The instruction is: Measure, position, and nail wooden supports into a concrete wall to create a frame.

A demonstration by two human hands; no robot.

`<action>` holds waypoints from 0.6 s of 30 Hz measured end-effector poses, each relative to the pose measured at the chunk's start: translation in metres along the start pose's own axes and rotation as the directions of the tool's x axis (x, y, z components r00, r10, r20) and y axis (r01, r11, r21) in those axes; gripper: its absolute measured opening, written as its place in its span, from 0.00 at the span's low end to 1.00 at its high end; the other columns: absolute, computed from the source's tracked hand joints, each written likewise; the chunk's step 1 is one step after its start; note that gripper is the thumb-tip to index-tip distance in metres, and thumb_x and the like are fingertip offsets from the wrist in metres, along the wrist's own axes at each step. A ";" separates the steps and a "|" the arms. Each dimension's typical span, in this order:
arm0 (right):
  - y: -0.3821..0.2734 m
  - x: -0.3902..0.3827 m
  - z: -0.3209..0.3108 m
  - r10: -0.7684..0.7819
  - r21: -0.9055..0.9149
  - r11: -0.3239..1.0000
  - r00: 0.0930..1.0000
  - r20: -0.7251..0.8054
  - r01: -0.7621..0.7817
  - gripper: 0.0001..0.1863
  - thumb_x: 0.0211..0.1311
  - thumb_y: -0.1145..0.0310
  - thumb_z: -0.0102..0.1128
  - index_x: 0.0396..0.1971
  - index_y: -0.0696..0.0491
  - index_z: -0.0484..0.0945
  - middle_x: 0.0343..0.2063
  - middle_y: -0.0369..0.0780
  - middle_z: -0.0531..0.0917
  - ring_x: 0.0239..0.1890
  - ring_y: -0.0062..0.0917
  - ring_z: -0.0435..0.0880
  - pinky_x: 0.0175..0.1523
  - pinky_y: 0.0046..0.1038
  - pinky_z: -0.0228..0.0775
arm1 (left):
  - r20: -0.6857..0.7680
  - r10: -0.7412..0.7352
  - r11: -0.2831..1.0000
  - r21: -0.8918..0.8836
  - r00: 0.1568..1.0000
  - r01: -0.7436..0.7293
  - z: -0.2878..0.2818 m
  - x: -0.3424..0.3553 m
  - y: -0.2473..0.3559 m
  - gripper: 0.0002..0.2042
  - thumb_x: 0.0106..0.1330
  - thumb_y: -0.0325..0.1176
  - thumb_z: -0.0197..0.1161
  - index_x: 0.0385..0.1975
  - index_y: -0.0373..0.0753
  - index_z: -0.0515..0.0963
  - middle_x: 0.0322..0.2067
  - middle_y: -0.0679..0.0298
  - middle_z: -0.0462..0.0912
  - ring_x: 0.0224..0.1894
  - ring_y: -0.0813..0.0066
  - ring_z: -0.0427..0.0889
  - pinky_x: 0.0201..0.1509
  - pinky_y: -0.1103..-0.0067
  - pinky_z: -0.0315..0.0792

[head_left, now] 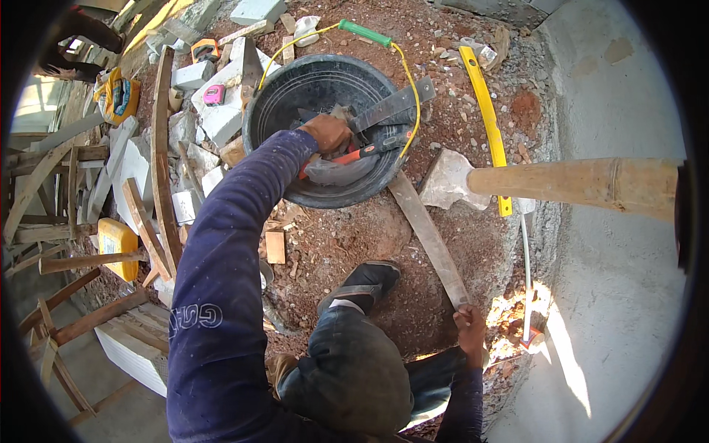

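Observation:
My left hand (330,134) reaches into a black round basin (255,125), which has a yellow wire handle with a green grip (365,33). Its fingers are curled among the tools, next to greyish material; what they hold, if anything, is hidden. A flat metal bar (395,105) with a hole at its end sticks out over the basin's rim. Below it lies a tool with an orange-and-black handle (373,150). In my right hand (470,328) is the near end of a long flat wooden strip (430,240), whose far end reaches the basin's edge.
A yellow spirit level (484,103) and a bamboo pole (576,187) lie to the right, near a grey wall (613,96). Leftward are timber pieces (161,148), broken white blocks (221,111), a pink tape measure (214,94) and a yellow container (118,247).

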State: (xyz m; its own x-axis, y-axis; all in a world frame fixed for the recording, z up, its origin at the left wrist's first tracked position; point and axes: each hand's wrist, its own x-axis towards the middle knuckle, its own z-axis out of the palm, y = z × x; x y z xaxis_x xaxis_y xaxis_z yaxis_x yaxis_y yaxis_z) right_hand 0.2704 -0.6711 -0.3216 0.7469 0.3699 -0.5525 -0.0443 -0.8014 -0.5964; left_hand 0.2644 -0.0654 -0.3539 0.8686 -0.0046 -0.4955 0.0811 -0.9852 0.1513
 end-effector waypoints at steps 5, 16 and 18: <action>-0.014 0.002 0.004 0.007 0.015 1.000 1.000 -0.020 -0.007 0.17 0.62 0.69 0.65 0.49 0.58 0.77 0.42 0.44 0.85 0.43 0.32 0.85 0.49 0.32 0.76 | -0.209 0.129 0.975 -0.152 0.969 -0.162 0.007 -0.006 -0.015 0.04 0.55 0.28 0.63 0.28 0.40 0.84 0.31 0.56 0.85 0.36 0.53 0.85 0.43 0.65 0.78; -0.038 0.013 0.012 -0.062 0.098 0.993 0.998 -0.035 0.065 0.16 0.61 0.71 0.65 0.48 0.58 0.78 0.43 0.42 0.85 0.40 0.28 0.85 0.44 0.32 0.76 | -0.082 0.043 0.999 -0.027 0.996 -0.045 -0.007 -0.017 -0.005 0.10 0.56 0.31 0.65 0.38 0.43 0.86 0.35 0.52 0.86 0.36 0.51 0.86 0.43 0.65 0.80; -0.036 0.013 0.017 -0.067 0.084 0.994 0.997 -0.029 0.069 0.16 0.60 0.72 0.65 0.48 0.58 0.78 0.42 0.42 0.85 0.40 0.28 0.85 0.44 0.32 0.76 | -0.137 0.101 0.992 -0.056 0.985 -0.109 -0.008 -0.013 -0.004 0.09 0.57 0.32 0.63 0.36 0.41 0.85 0.33 0.52 0.86 0.36 0.51 0.86 0.42 0.63 0.80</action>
State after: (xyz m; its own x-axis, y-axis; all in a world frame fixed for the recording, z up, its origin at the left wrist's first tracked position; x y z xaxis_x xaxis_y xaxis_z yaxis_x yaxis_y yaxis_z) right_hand 0.2705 -0.6297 -0.3169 0.7672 0.4086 -0.4943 -0.0486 -0.7315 -0.6801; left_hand 0.2567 -0.0598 -0.3415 0.9310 -0.0804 -0.3561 0.0129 -0.9676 0.2521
